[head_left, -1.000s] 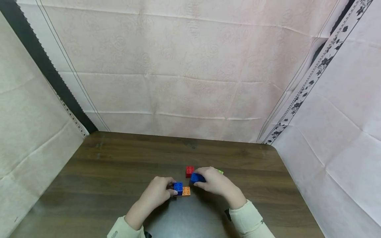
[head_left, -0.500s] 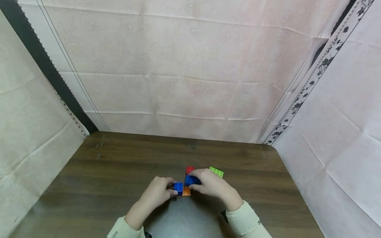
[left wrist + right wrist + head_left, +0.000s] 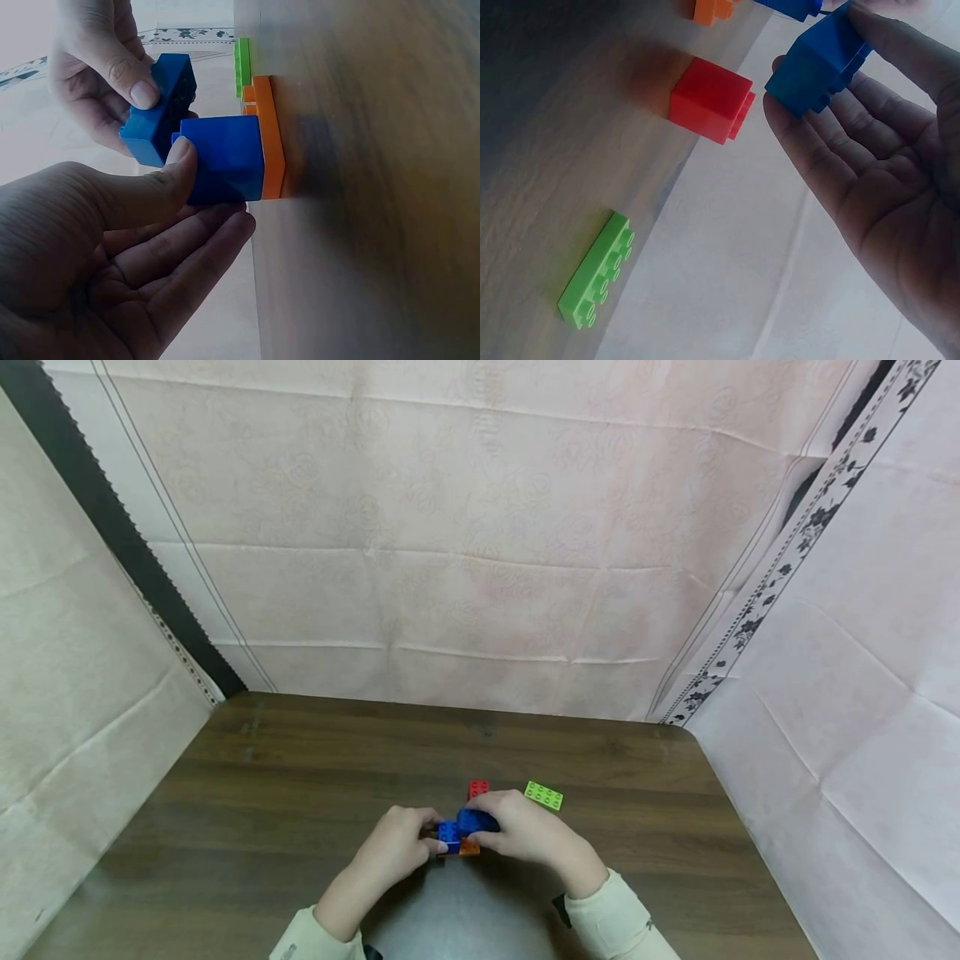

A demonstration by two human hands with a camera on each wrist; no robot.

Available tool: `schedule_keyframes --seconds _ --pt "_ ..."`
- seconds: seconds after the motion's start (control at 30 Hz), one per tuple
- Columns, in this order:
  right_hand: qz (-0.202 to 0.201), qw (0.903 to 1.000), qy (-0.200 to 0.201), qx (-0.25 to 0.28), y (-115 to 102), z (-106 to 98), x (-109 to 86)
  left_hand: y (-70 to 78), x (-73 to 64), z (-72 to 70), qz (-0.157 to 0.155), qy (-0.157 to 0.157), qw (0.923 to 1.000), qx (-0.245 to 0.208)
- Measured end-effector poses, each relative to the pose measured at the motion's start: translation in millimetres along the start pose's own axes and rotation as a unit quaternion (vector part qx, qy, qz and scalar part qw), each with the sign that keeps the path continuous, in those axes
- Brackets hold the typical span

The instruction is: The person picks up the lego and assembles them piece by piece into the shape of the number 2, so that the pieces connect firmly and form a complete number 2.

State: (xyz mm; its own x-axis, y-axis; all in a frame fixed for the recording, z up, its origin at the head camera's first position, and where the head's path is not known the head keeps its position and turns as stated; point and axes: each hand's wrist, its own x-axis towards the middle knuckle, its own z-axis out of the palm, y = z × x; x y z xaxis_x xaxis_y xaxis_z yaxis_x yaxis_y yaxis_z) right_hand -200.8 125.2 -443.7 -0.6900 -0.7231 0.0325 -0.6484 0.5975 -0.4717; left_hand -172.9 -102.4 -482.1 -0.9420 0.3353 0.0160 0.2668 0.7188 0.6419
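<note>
My left hand [image 3: 397, 845] pinches a blue block [image 3: 223, 159] between thumb and fingers. That block sits on the left part of a flat orange block [image 3: 271, 146] lying on the table; the orange block's right studs show bare in the left wrist view. Another blue block [image 3: 817, 64] is pinched by my right hand [image 3: 528, 833], tilted and raised off the table. In the left wrist view it is close beside the top of the first blue block; whether the two touch I cannot tell.
A red block [image 3: 711, 100] stands on the wooden table [image 3: 337, 752] behind my right hand. Farther right lies a flat green block [image 3: 543, 795], studs up. Pale cloth walls [image 3: 480, 527] enclose the back and sides of the table.
My right hand has moved left and slightly nearer with its blue block, from beside the red block to above the orange block. The green block is uncovered. My left hand stays put.
</note>
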Motion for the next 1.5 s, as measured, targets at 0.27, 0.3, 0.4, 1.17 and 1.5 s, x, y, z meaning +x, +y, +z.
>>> schedule_keyframes --seconds 0.27,0.3,0.4,1.17,1.5 --pt "-0.012 0.9999 0.003 0.002 -1 2 2.1 -0.4 1.1 -0.4 0.007 0.003 1.0 -0.003" --pt "-0.014 0.9999 0.002 0.002 -1 3 2.4 -0.3 1.2 -0.6 0.007 0.003 1.0 -0.003" --pt "-0.015 0.9999 -0.001 0.005 -1 4 2.8 -0.2 1.4 -0.7 0.006 0.002 1.0 -0.003" --pt "-0.008 0.9996 -0.012 0.024 -1 11 7.2 1.7 -0.7 -1.4 0.009 0.003 0.9999 0.005" --pt "-0.002 0.9998 -0.013 0.016 -3 12 8.4 1.8 -0.6 -1.6 0.014 0.005 0.9999 0.004"
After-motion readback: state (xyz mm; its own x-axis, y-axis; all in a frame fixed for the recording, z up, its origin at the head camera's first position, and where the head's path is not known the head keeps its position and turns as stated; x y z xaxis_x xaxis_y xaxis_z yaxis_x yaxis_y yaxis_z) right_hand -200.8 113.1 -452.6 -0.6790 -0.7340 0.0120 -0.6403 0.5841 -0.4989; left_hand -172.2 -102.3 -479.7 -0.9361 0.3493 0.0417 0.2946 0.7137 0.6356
